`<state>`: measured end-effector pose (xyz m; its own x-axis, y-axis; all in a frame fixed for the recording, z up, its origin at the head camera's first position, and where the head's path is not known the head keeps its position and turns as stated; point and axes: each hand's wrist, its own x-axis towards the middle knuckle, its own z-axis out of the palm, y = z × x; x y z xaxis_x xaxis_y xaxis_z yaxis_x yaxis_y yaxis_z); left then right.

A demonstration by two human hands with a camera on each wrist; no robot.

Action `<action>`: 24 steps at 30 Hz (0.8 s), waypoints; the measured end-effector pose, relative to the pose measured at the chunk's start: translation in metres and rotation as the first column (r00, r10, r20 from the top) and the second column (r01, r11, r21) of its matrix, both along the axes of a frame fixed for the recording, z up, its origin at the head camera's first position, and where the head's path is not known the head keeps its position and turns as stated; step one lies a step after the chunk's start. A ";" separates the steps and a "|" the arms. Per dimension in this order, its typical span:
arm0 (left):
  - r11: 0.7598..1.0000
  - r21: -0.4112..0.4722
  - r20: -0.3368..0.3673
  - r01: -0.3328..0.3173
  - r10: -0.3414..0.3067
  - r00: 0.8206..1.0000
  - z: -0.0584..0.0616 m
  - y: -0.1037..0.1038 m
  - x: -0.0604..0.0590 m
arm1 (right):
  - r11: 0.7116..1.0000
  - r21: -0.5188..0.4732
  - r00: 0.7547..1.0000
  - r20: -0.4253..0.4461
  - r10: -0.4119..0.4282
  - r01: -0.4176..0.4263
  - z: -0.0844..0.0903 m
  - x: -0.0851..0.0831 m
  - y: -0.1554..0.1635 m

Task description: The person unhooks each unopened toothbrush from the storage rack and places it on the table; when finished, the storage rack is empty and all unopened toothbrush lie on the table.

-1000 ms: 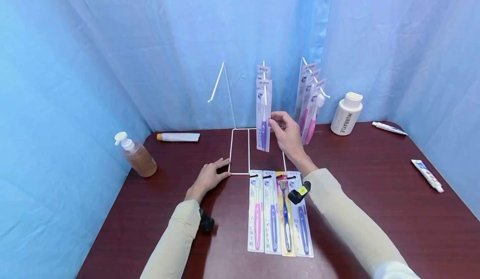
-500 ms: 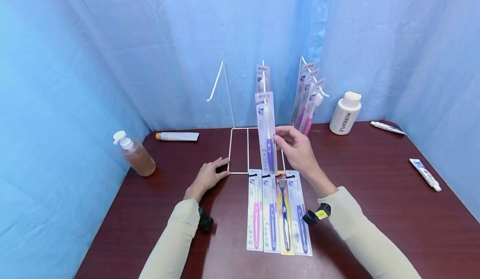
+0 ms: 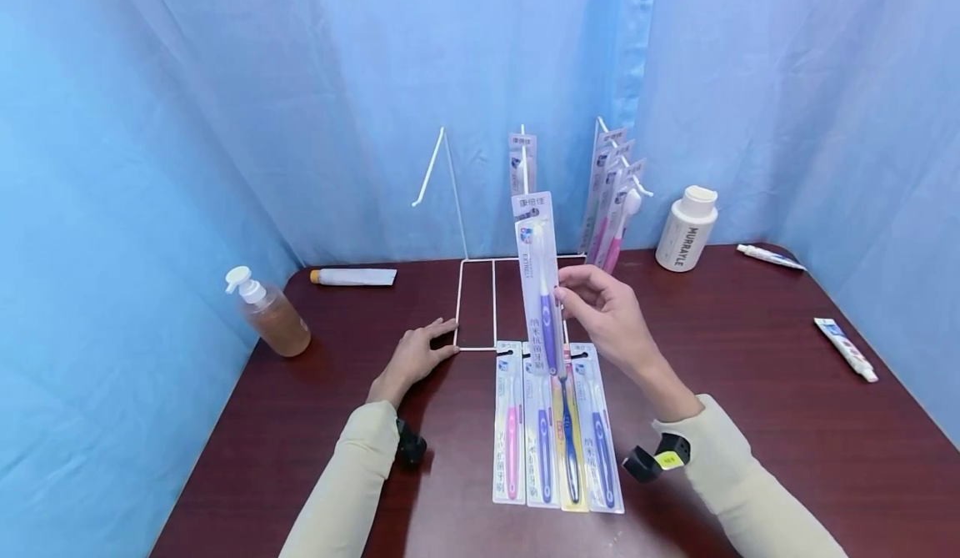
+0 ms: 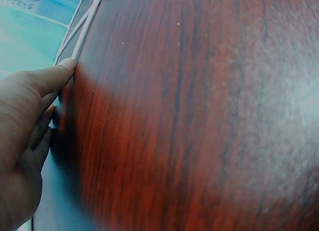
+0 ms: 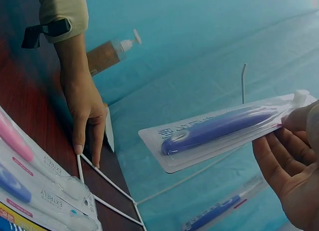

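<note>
**A:** Head view: the right hand (image 3: 611, 316) is pinching a purple toothbrush in a long clear blister pack (image 3: 542, 283), holding it upright mid-frame, just above the row of four flat packaged toothbrushes (image 3: 553, 424) lying on the dark red wooden table (image 3: 750, 424).

**B:** The right wrist view is showing what the head one isn't: fingertips (image 5: 294, 122) clamping the pack's end, with the pack sticking out left across the middle. The left wrist view is mostly blurry tabletop, and the left hand (image 4: 25, 136) is lying flat, fingers straight, holding nothing, one fingertip touching the white wire display rack (image 3: 480, 291).

**A:** More packs are hanging on the rack's hooks upper centre. An amber pump bottle (image 3: 266, 312) is sitting far left, a white bottle (image 3: 686, 228) upper right. The held pack is partly covering the row.
</note>
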<state>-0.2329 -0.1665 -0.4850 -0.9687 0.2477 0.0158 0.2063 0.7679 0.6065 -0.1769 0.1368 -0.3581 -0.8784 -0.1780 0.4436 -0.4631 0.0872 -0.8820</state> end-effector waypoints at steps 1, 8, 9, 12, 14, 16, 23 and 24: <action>1.000 0.001 0.001 0.000 0.000 1.000 0.000 0.000 0.000 | 1.000 -0.005 1.000 0.001 -0.001 0.001 0.000 0.001 0.001; 1.000 0.002 0.006 -0.004 0.004 1.000 0.000 0.001 0.002 | 1.000 -0.030 0.998 0.056 -0.009 0.010 -0.011 0.013 0.021; 1.000 0.002 0.007 -0.005 0.005 1.000 0.000 0.001 0.002 | 1.000 -0.025 0.998 0.066 -0.013 0.014 -0.014 0.015 0.026; 1.000 0.007 0.005 -0.005 0.005 1.000 0.001 0.001 0.002 | 1.000 0.004 0.995 0.095 -0.029 0.029 -0.022 0.020 0.040; 1.000 0.009 0.003 -0.006 0.006 1.000 0.000 0.001 0.002 | 0.999 0.043 0.993 0.117 -0.036 0.031 -0.028 0.023 0.049; 1.000 0.011 0.004 -0.007 0.007 1.000 0.000 0.001 0.002 | 0.996 0.082 0.988 0.151 -0.040 0.028 -0.034 0.028 0.059; 1.000 -0.001 0.012 -0.011 0.011 1.000 0.001 0.000 0.001 | 0.977 0.211 0.922 0.379 -0.076 -0.006 -0.053 0.042 0.087; 1.000 -0.002 0.013 -0.011 0.011 1.000 0.001 0.000 0.001 | 0.976 0.219 0.902 0.424 -0.081 -0.015 -0.055 0.044 0.090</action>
